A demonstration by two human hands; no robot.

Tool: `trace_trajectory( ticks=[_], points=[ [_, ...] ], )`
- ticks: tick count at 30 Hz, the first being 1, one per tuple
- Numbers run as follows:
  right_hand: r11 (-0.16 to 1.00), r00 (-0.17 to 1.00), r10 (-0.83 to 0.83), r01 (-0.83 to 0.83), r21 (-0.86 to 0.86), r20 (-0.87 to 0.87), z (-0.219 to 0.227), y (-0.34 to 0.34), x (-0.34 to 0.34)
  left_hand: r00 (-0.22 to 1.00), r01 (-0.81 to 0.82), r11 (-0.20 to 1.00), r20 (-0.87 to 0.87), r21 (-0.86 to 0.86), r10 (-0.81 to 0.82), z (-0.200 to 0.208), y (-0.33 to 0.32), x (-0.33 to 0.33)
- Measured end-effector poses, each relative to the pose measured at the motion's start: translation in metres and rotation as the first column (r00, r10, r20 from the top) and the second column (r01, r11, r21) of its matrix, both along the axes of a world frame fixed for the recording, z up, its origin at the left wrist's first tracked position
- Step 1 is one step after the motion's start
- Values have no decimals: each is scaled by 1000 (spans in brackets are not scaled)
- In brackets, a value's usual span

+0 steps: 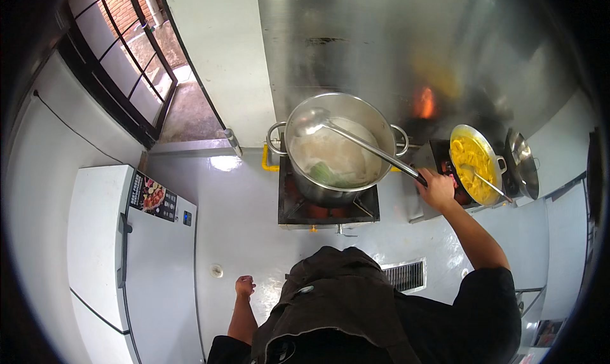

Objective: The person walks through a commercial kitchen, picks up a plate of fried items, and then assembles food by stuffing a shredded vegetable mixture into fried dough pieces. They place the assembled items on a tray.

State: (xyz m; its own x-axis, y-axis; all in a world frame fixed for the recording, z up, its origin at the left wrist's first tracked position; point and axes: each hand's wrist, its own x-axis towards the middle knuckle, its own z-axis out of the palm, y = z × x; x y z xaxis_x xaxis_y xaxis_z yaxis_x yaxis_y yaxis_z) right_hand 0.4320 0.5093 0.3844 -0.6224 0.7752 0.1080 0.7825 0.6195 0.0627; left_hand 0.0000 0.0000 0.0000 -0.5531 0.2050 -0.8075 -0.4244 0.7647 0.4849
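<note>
My right hand [437, 189] is closed around the dark handle end of a long metal ladle [368, 146]. The ladle slants across a large steel stockpot [328, 187], its bowl over the far left of the pot, above the liquid. Inside is a cloudy, pale broth [333, 149] with foam, and a bundle of green leaves [325, 173] floats at the near side. The pot stands on a black gas burner stand [298, 216]. Low at my left side hangs my left hand [244, 286], its fingers curled, no object showing in it, away from the stove.
To the right, a pan of yellow food [473, 157] with a spoon [486, 181] in it sits on another burner, beside a metal wok [522, 164]. A white refrigerator [159, 256] stands at left, below a glazed door [136, 59]. A floor drain grate [405, 276] lies near me.
</note>
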Motion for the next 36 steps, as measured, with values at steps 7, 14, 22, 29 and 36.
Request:
trace_trajectory(
  ticks=[7, 14, 22, 29, 36],
  points=[
    [990, 991, 111, -104, 93, -75, -35, 29, -53, 999, -5, 995, -32, 96, 8, 12, 4, -20],
    [997, 996, -76, 76, -1, -35, -75, 27, -41, 990, 109, 994, 87, 26, -111, 14, 1, -14],
    [921, 687, -370, 359, -151, -626, -150, -125, 40, 946, 288, 957, 149, 31, -289, 9, 28, 14],
    [246, 384, -923, 627, -740, 18, -340, -320, 285, 738, 649, 750, -131, -129, -662, 2, 132, 97],
    [27, 277, -956, 427, -904, 102, -423, -429, 554, 170, 932, 285, -423, -226, -890, 11, 276, 287]
  ],
)
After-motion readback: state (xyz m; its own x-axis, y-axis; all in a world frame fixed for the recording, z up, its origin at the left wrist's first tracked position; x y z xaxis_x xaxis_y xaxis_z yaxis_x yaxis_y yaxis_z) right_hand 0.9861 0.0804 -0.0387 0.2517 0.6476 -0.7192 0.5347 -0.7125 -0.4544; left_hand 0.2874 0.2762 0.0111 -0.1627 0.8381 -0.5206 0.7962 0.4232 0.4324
